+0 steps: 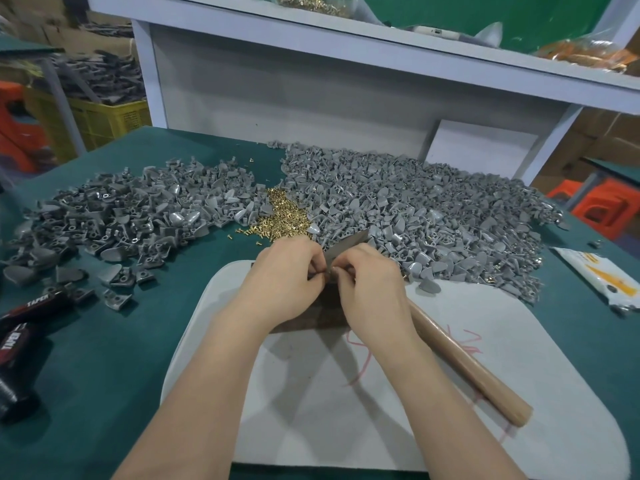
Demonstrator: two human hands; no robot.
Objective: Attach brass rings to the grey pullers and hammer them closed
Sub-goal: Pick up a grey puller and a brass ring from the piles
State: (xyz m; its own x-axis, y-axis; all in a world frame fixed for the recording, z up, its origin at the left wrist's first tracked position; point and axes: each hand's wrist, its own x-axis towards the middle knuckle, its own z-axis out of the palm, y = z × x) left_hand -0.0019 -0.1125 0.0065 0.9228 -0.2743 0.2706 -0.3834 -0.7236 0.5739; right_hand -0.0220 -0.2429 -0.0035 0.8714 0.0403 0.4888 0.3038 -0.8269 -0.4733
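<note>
1. Desk (114, 341): covered in matt teal cloth with a felt-like nap. A white shelf unit (311, 84) stands along its far edge.
2. Work board (346, 410): pale grey, flat, with rounded corners and thin red scribbles. It lies on the cloth at near centre.
3. Dark block (311, 323): brown with a flat top. It sits on the board beneath the hands and is largely hidden.
4. Left pile of grey pullers (131, 216): matt grey moulded pieces, each a rounded paddle with a small holed lug. They are heaped loosely on the cloth.
5. Right pile of grey pullers (433, 220): the same pieces in a broader heap whose near edge spills onto the board. A few show brass glints.
6. Brass rings (282, 216): tiny, shiny yellow metal, in a loose heap between the two piles and touching both. Strays are scattered on the cloth.
7. Left hand (287, 275) and right hand (370, 282): fingers curled, fingertips meeting. Together they pinch the held puller (327, 271), a small grey piece that is mostly covered. It is held over the dark block, just in front of the brass heap.
8. Hammer (464, 362): smooth, round, pale wooden handle lying diagonally on the board. Its head end is hidden behind the right hand.
9. Black cylinders (24, 327): glossy and lettered "TAPER", at the left edge.
10. White packet (602, 282): crinkled, with orange print, at the right edge.
</note>
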